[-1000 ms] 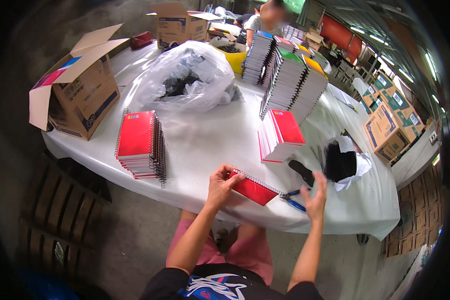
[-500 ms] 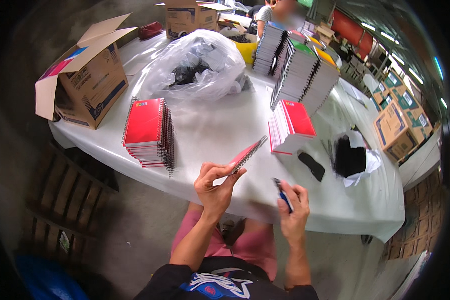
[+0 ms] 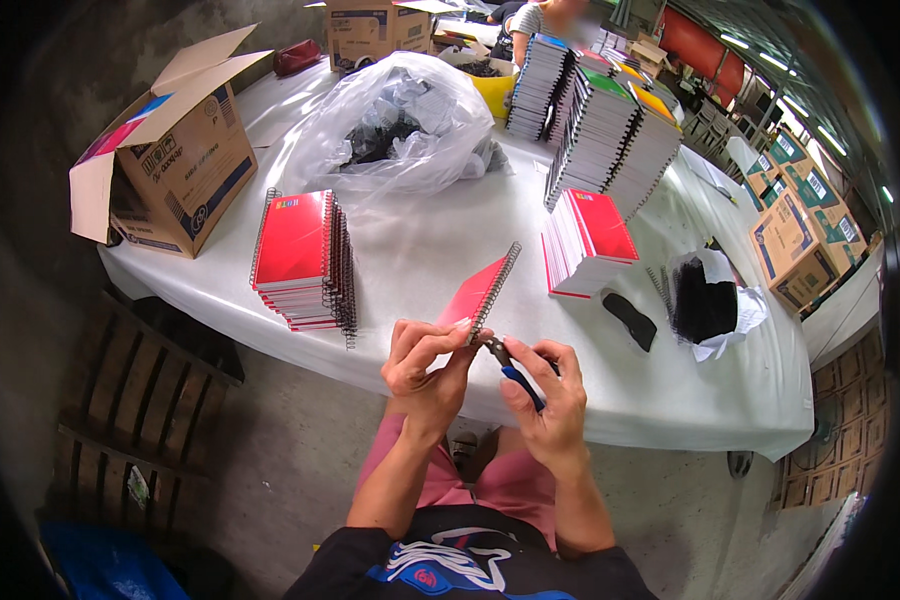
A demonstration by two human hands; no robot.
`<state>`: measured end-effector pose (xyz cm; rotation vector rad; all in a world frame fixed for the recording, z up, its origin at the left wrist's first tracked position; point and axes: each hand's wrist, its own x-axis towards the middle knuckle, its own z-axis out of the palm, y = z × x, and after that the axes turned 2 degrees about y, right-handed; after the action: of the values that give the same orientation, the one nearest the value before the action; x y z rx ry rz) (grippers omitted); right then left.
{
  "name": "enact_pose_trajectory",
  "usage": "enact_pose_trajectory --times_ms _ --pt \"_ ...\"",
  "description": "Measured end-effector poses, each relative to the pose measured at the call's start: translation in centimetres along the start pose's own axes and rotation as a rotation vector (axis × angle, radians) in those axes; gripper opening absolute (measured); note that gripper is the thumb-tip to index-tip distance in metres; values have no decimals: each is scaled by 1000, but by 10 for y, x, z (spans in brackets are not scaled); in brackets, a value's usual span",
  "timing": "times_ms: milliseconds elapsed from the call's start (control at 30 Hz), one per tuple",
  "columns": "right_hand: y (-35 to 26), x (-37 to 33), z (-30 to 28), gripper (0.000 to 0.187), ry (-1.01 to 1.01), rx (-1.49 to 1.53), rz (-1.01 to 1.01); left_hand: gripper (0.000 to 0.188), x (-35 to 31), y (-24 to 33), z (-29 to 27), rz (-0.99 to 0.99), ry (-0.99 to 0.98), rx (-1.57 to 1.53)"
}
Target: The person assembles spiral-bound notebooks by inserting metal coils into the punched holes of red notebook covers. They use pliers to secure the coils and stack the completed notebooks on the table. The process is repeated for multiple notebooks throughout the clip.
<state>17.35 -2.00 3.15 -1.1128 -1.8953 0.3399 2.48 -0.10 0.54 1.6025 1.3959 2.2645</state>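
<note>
My left hand [image 3: 430,365] is closed on a red spiral notebook [image 3: 473,293], held tilted over the table's front edge with its wire coil to the right. Pliers with blue handles [image 3: 518,380] are gripped in my right hand [image 3: 553,400]. Their jaws are at the near end of the coil, close to my left fingertips; whether they bite the wire I cannot tell. To the left stands a stack of red spiral notebooks [image 3: 295,240], some wire ends sticking out. On the right is a stack of red-covered page blocks [image 3: 590,245].
An open cardboard box [image 3: 185,170] stands at the left, beside a clear plastic bag of scraps [image 3: 395,130]. Tall notebook stacks [image 3: 610,130] rise at the back right. A black flat piece [image 3: 630,320] and a bundle of black coils [image 3: 705,300] lie at the right. Another person [image 3: 540,22] is at the far side.
My right hand has moved left and up, bringing the pliers from apart to the coil's near end. The notebook has turned to a steeper angle, showing more of its red cover.
</note>
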Motion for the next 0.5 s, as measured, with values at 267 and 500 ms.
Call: enact_pose_trajectory --times_ms 267,500 --pt "-4 3 0 38 -27 -85 -91 26 -1 -2 1 -7 0 -25" --pt "2 3 -6 43 -596 1327 796 25 0 1 -1 61 78 19"
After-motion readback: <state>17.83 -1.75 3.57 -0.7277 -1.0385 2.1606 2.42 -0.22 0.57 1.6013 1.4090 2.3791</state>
